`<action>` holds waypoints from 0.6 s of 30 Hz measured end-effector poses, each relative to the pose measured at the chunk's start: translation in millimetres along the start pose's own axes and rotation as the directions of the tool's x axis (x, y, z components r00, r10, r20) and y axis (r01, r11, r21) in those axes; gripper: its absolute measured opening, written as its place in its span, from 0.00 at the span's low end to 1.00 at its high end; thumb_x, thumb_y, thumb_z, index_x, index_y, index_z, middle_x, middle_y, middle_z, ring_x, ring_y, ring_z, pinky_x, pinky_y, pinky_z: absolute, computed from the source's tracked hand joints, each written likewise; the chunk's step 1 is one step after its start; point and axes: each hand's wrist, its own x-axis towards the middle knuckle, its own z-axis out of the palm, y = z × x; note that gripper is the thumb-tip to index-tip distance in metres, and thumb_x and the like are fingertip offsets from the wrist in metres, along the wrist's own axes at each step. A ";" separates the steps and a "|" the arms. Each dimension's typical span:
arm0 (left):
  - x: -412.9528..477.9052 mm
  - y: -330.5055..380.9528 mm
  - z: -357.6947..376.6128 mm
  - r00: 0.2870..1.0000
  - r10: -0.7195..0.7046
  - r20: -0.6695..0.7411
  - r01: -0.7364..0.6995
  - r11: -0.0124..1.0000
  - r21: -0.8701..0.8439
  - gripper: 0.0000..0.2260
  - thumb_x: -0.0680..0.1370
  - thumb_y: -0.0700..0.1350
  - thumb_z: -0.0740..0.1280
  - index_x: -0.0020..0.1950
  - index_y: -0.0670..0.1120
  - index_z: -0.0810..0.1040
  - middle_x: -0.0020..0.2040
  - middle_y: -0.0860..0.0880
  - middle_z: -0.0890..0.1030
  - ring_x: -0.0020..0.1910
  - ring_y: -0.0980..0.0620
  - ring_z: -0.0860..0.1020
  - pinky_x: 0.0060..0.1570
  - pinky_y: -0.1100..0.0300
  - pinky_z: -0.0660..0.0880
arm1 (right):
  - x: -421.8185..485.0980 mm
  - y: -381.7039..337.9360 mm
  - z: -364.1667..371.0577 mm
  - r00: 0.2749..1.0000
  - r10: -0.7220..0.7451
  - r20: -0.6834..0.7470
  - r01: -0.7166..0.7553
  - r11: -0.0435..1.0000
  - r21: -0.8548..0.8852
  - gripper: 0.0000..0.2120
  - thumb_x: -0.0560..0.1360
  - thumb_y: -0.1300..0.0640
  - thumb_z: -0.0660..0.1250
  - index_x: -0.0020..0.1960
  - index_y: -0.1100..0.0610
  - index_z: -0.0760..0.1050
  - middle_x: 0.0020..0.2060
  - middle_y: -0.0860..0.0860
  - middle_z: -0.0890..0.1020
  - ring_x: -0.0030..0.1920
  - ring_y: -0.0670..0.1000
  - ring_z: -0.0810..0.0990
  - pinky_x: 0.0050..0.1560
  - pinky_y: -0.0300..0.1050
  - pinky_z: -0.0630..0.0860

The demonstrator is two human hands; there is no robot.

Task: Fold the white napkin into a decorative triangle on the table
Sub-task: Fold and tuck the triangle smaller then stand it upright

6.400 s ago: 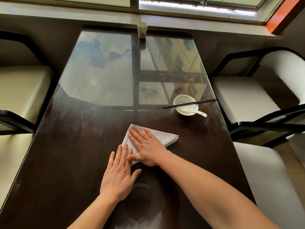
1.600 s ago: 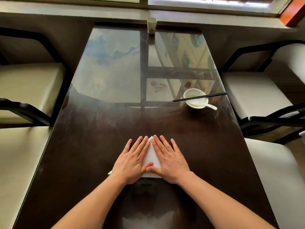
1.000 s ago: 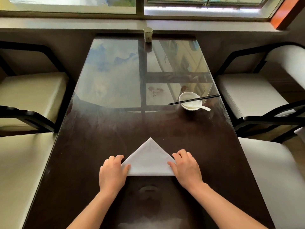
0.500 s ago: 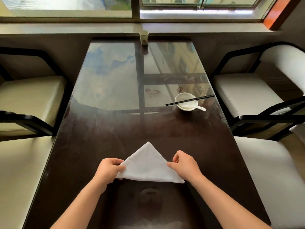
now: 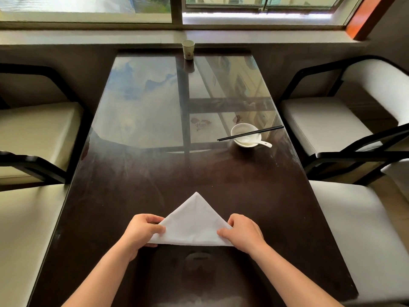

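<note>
The white napkin (image 5: 193, 224) is folded into a triangle with its tip pointing away from me, near the front of the dark glossy table (image 5: 155, 178). My left hand (image 5: 141, 232) pinches the napkin's left corner. My right hand (image 5: 243, 232) pinches its right corner. The long base edge runs between my two hands, and both corners look slightly raised off the tabletop.
A white bowl (image 5: 246, 135) with a white spoon (image 5: 263, 142) and black chopsticks (image 5: 250, 133) across it sits at the right middle. A paper cup (image 5: 188, 49) stands at the far edge. Cushioned chairs (image 5: 327, 127) flank both sides.
My hands went from pressing flat on the napkin to its two base corners and closed on them. The triangle now shows fully between them, its corners lifted a little.
</note>
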 end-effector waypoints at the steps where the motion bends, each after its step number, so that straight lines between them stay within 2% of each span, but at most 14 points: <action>1: 0.4 -0.1 0.9 1.000 0.002 -0.009 -0.002 1.000 0.009 0.11 0.70 0.38 0.76 0.37 0.56 0.87 0.43 0.51 0.85 0.45 0.48 0.82 0.28 0.59 0.80 | -0.9 -0.4 -1.6 1.000 0.015 0.004 -0.015 0.999 0.031 0.14 0.67 0.39 0.69 0.40 0.48 0.72 0.36 0.46 0.80 0.36 0.48 0.80 0.38 0.48 0.77; 5: -0.5 2.5 6.7 0.999 0.017 -0.031 -0.016 0.999 0.035 0.04 0.73 0.44 0.76 0.39 0.52 0.87 0.44 0.52 0.84 0.46 0.51 0.80 0.28 0.59 0.78 | 0.2 0.1 -12.3 0.992 0.050 0.115 -0.074 0.973 0.220 0.15 0.69 0.41 0.71 0.46 0.50 0.75 0.38 0.49 0.84 0.28 0.49 0.84 0.36 0.48 0.77; 8: -2.1 8.8 12.7 0.997 0.059 -0.044 -0.056 0.997 0.060 0.03 0.75 0.44 0.74 0.43 0.52 0.86 0.43 0.52 0.85 0.44 0.51 0.82 0.28 0.62 0.77 | 5.8 0.9 -21.7 0.990 0.011 0.139 -0.051 0.957 0.287 0.10 0.71 0.46 0.70 0.43 0.54 0.80 0.37 0.53 0.86 0.29 0.51 0.84 0.32 0.45 0.75; 11: -3.8 17.2 20.7 0.991 0.107 -0.081 -0.106 0.994 0.018 0.03 0.75 0.41 0.74 0.45 0.50 0.85 0.42 0.51 0.85 0.41 0.52 0.83 0.28 0.63 0.76 | 11.1 1.5 -30.4 0.997 -0.007 0.078 -0.016 0.956 0.292 0.07 0.72 0.49 0.69 0.43 0.53 0.79 0.36 0.52 0.85 0.34 0.53 0.85 0.34 0.46 0.77; 13: -5.2 25.4 25.8 0.983 0.158 -0.097 -0.161 0.987 -0.027 0.04 0.74 0.40 0.75 0.45 0.49 0.86 0.40 0.50 0.86 0.40 0.52 0.83 0.28 0.65 0.76 | 15.5 3.0 -37.6 1.000 -0.018 0.000 0.017 0.960 0.278 0.06 0.72 0.50 0.69 0.41 0.52 0.78 0.37 0.49 0.83 0.36 0.51 0.82 0.36 0.46 0.77; 18: -1.2 55.9 38.4 0.959 0.262 -0.107 -0.268 0.962 -0.046 0.05 0.73 0.41 0.76 0.42 0.51 0.86 0.37 0.52 0.86 0.38 0.53 0.83 0.31 0.64 0.76 | 27.3 11.5 -62.8 0.996 -0.013 -0.094 0.042 0.947 0.318 0.06 0.72 0.50 0.70 0.39 0.51 0.78 0.37 0.48 0.82 0.40 0.51 0.81 0.39 0.47 0.77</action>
